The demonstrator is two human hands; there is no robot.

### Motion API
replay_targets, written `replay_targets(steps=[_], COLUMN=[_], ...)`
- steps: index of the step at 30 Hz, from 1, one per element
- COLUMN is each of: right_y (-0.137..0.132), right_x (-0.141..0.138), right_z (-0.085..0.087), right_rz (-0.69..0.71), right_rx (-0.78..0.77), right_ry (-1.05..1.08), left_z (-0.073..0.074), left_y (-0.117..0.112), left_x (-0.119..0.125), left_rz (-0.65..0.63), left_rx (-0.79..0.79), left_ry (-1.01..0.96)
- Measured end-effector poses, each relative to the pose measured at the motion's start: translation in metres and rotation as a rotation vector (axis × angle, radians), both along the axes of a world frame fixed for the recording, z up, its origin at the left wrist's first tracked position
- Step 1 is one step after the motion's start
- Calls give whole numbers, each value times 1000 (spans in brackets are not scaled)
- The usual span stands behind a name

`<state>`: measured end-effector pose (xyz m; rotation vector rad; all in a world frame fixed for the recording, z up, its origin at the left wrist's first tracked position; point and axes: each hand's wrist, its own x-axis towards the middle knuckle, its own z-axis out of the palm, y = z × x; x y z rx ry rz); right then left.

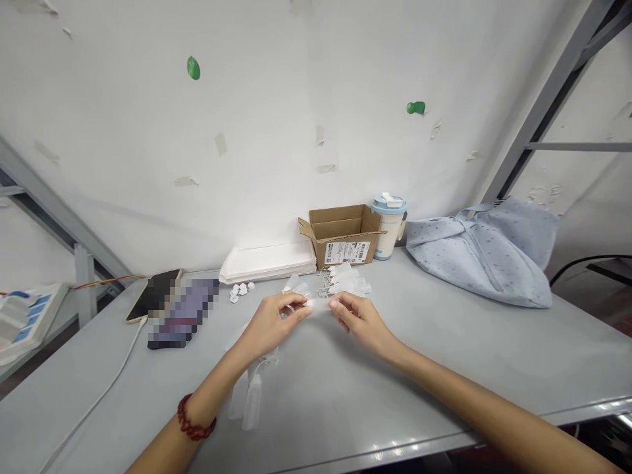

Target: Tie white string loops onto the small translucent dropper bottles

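Note:
Between my hands, a small translucent plastic bottle (322, 304) lies sideways just above the table. My left hand (269, 322) pinches the white cap (309, 303) at its left end. The fingertips of my right hand (364, 321) are closed on the other end. Behind my hands lies a row of similar bottles (348, 284), some with thin cords. More translucent bottles (252, 403) rest beside and partly under my left forearm. Several loose white caps (240, 289) are scattered to the left. Whether the cap is seated on the held bottle, I cannot tell.
An open cardboard box (348, 247) and a lidded cup (389, 227) stand against the wall. Left of the box is a stack of white trays or sheets (269, 261). A phone (153, 296) with a white cable lies left; a blue cloth bag (478, 257) sits right on the grey table (444, 395).

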<state>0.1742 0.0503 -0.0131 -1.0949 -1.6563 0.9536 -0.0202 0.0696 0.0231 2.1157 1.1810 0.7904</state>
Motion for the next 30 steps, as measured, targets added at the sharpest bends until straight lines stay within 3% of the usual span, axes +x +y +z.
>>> replay_targets(steps=[3,5,7,10,13,19,30], right_y=[5,10,16,26,33,37,32], right_x=[5,11,17,26,31,31,26], right_z=[4,4,2,-4,-12,-20,-22], right_rz=[-69,-160,-248,-326,-382,-399,-343], right_rx=[107,202,295,382,427,478,540], right_ry=[-54,-110,-180,-268,-366,-513,-595], left_z=[3,2,0,-6,-13,-20,-19], left_y=[16,29,43,56,62,65,62], left_x=[-20,-41,-64,-91,-102,-100,-95], left_rz=[117,306,436,528,543,515,456], left_rx=[-2,92,121,119,99,45,-49], left_ry=[179,478,583,698,764,802,776])
